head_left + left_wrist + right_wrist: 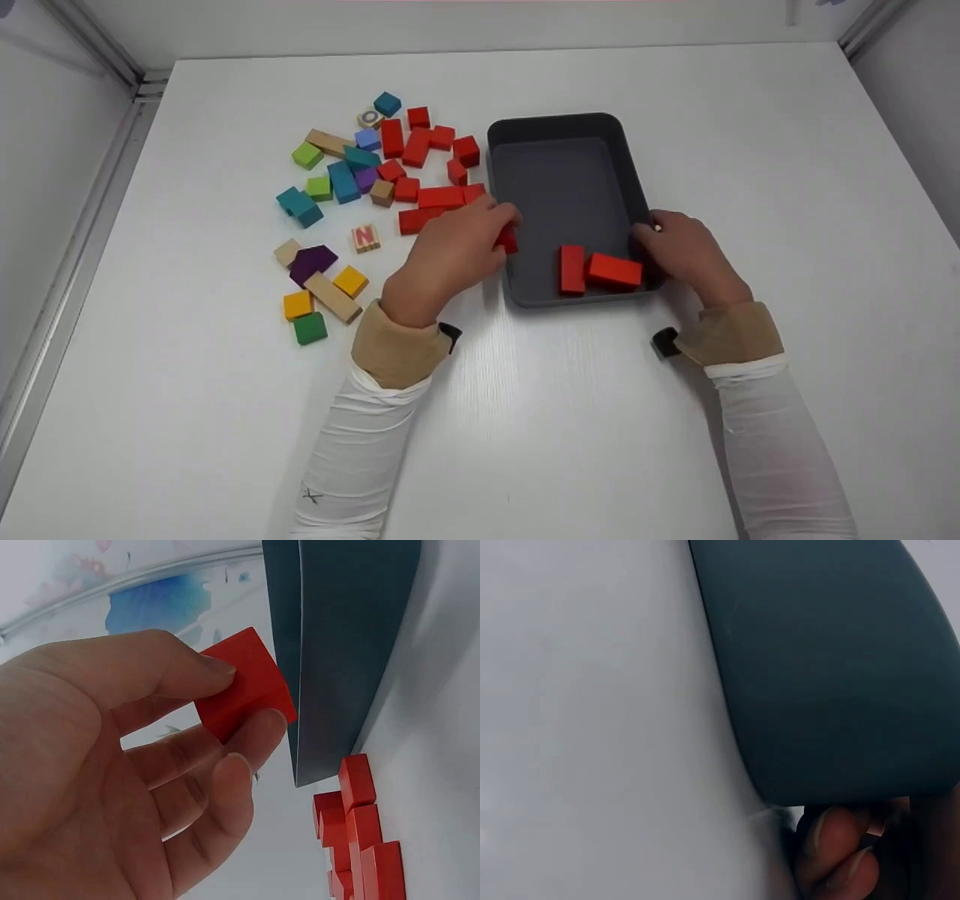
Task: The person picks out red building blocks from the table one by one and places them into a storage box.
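Note:
My left hand (457,251) pinches a red block (246,682) between thumb and fingers, at the left rim of the dark grey tray (562,176). In the head view the fingers partly cover this block. My right hand (688,251) grips the tray's right side near its front corner, thumb over the rim. The right wrist view shows its fingertips (840,859) by the tray's outer wall. Two red blocks lie inside the tray, an upright-pointing one (571,270) and a sideways one (614,271). More red blocks (441,198) lie left of the tray, partly hidden by my left hand.
Blue, green, purple and wooden blocks lie mixed further left, among them a teal block (344,182) and a letter block (365,238). Nearer the front left is a small group with a dark purple block (313,264) and a green block (310,328).

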`<state>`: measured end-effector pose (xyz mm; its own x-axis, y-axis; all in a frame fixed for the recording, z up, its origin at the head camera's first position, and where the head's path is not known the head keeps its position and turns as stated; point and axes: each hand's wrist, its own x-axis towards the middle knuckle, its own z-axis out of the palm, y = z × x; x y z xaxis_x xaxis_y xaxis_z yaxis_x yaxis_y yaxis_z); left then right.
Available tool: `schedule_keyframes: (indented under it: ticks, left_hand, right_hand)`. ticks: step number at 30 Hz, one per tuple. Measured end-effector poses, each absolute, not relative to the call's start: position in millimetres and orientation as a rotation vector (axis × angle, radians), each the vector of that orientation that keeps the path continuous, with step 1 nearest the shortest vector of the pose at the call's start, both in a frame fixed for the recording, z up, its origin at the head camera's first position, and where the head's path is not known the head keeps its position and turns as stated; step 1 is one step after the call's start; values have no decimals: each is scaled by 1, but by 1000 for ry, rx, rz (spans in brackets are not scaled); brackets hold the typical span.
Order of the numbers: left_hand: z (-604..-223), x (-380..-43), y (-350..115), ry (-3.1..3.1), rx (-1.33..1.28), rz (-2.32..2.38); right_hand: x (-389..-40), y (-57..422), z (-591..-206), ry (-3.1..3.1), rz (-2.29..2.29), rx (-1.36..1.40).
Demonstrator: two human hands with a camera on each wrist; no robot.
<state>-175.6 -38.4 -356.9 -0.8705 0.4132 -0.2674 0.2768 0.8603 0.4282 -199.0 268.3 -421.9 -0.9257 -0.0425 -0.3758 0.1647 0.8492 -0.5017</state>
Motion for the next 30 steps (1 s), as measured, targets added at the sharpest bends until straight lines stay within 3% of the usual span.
schedule_keyframes:
  ticks: [30]
  left_hand:
    - [-371, -156, -3, 2633, 804, 328]
  right_hand:
    - [-201, 270, -424, 2657, -752, 75]
